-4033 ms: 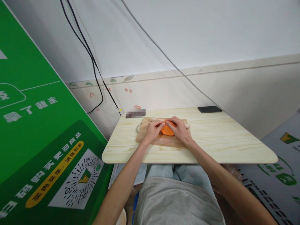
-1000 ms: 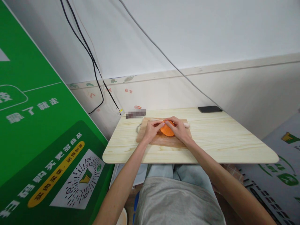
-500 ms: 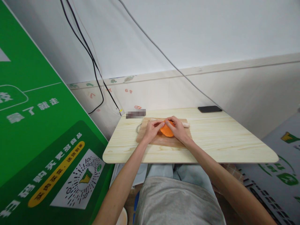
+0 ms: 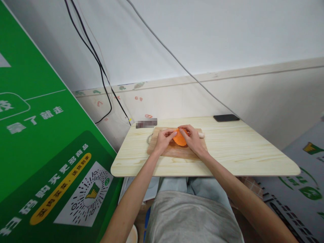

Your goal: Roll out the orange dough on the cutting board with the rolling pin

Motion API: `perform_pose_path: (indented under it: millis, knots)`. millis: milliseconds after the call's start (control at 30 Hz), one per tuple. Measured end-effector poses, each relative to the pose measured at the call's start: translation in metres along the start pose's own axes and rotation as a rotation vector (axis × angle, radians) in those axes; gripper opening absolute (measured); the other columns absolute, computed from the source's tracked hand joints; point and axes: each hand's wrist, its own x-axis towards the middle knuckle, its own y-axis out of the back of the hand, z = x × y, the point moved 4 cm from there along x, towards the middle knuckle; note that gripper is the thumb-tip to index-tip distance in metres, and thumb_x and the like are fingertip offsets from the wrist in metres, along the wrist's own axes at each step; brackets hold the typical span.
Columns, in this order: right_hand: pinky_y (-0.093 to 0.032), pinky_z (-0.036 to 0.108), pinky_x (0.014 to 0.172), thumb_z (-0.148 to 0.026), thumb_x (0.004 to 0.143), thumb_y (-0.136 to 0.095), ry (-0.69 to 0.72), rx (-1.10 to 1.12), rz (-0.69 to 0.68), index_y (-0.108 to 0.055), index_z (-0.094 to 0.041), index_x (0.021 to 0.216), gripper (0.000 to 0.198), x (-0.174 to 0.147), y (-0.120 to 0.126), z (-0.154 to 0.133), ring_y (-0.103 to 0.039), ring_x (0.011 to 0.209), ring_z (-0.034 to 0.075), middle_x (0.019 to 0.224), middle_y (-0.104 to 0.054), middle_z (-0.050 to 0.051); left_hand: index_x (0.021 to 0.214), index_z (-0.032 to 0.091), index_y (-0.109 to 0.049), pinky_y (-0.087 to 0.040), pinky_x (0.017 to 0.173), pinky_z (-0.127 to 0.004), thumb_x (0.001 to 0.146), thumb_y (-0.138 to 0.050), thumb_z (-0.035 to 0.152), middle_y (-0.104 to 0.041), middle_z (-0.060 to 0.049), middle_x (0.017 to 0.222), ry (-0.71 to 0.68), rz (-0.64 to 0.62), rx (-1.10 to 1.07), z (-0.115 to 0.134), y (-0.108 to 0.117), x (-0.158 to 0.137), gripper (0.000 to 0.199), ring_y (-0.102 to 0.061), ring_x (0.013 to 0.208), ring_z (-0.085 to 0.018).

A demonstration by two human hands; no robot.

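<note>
Thin orange sheet [image 4: 180, 138], roundish, evenly coloured, wavy-edged

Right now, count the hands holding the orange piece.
2: the left hand pinches the orange piece at its left edge, the right hand grips its upper right, both over the wooden board. Some fingers are hidden.
</note>
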Motion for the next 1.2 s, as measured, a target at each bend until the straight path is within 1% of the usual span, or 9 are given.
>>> perform_pose_path:
  millis: [200,367,533,633,767,900,1000,1133,1200]
  knots:
    - [-0.054,0.038,0.089,-0.043,0.096,-0.064,-0.048,0.054,-0.023,-0.076,-0.023,0.100,0.023,0.000,0.000,-0.005,-0.069,0.099,0.024,0.103,-0.077,0.007,0.091,0.016,-0.081,-0.056,0.075,-0.031,0.076,-0.087,0.055,-0.079,-0.007,0.087,-0.003,-0.032,0.018,0.002,0.001,-0.001,0.042,-0.069,0.079,-0.019]
    - [-0.054,0.036,0.083,-0.045,0.095,-0.065,-0.079,0.091,-0.051,-0.074,-0.022,0.096,0.025,0.002,-0.003,0.002,-0.069,0.092,0.023,0.099,-0.076,0.007,0.085,0.016,-0.079,-0.054,0.072,-0.029,0.076,-0.088,0.055,-0.077,-0.006,0.081,0.004,-0.035,0.019,0.002,0.002,0.000,0.042,-0.067,0.074,-0.018]
    - [-0.054,0.037,0.083,-0.050,0.098,-0.061,-0.042,0.036,-0.100,-0.071,-0.022,0.096,0.030,0.002,-0.005,0.006,-0.067,0.089,0.022,0.098,-0.075,0.007,0.082,0.016,-0.077,-0.053,0.070,-0.028,0.073,-0.089,0.057,-0.074,-0.004,0.078,0.009,-0.035,0.001,0.001,0.003,0.000,0.044,-0.065,0.071,-0.016]
    - [-0.053,0.037,0.085,-0.048,0.100,-0.057,-0.014,-0.005,-0.121,-0.068,-0.022,0.097,0.029,0.001,-0.005,0.006,-0.066,0.089,0.022,0.097,-0.073,0.006,0.082,0.015,-0.077,-0.053,0.069,-0.028,0.073,-0.089,0.056,-0.074,-0.004,0.078,0.015,-0.052,-0.002,0.001,0.003,0.000,0.043,-0.065,0.071,-0.015]
    - [-0.053,0.038,0.087,-0.044,0.100,-0.055,-0.016,-0.020,-0.079,-0.065,-0.023,0.098,0.024,0.001,-0.004,0.006,-0.065,0.090,0.023,0.097,-0.072,0.006,0.089,0.016,-0.079,-0.056,0.074,-0.029,0.076,-0.089,0.054,-0.078,-0.007,0.087,0.022,-0.042,-0.026,0.003,0.000,0.000,0.041,-0.069,0.079,-0.018]
    - [-0.053,0.038,0.086,-0.045,0.100,-0.056,-0.050,0.005,0.044,-0.064,-0.023,0.100,0.023,0.002,0.000,0.006,-0.066,0.092,0.024,0.099,-0.071,0.007,0.102,0.016,-0.080,-0.059,0.079,-0.032,0.080,-0.085,0.054,-0.080,-0.010,0.100,0.063,-0.018,-0.079,0.003,-0.002,-0.002,0.044,-0.073,0.087,-0.021]
    - [-0.054,0.038,0.084,-0.047,0.100,-0.058,-0.080,0.039,0.121,-0.063,-0.024,0.104,0.024,0.001,0.004,0.006,-0.066,0.092,0.023,0.103,-0.072,0.008,0.098,0.016,-0.081,-0.060,0.078,-0.033,0.075,-0.089,0.051,-0.081,-0.010,0.098,0.084,-0.032,-0.066,0.003,-0.004,-0.003,0.042,-0.073,0.085,-0.021]
    - [-0.055,0.038,0.085,-0.044,0.101,-0.057,-0.047,0.038,0.099,-0.065,-0.025,0.117,0.026,0.001,0.005,0.002,-0.067,0.096,0.022,0.114,-0.071,0.008,0.092,0.016,-0.082,-0.060,0.074,-0.033,0.077,-0.086,0.049,-0.081,-0.009,0.094,0.059,-0.003,-0.027,0.002,-0.002,-0.002,0.037,-0.072,0.081,-0.021]
    - [-0.055,0.039,0.088,-0.042,0.100,-0.058,-0.015,0.010,0.052,-0.068,-0.026,0.114,0.024,0.001,0.003,-0.001,-0.067,0.102,0.024,0.115,-0.072,0.008,0.095,0.017,-0.083,-0.059,0.072,-0.032,0.078,-0.085,0.048,-0.081,-0.009,0.095,0.049,0.001,-0.027,0.001,-0.001,-0.001,0.035,-0.071,0.080,-0.020]
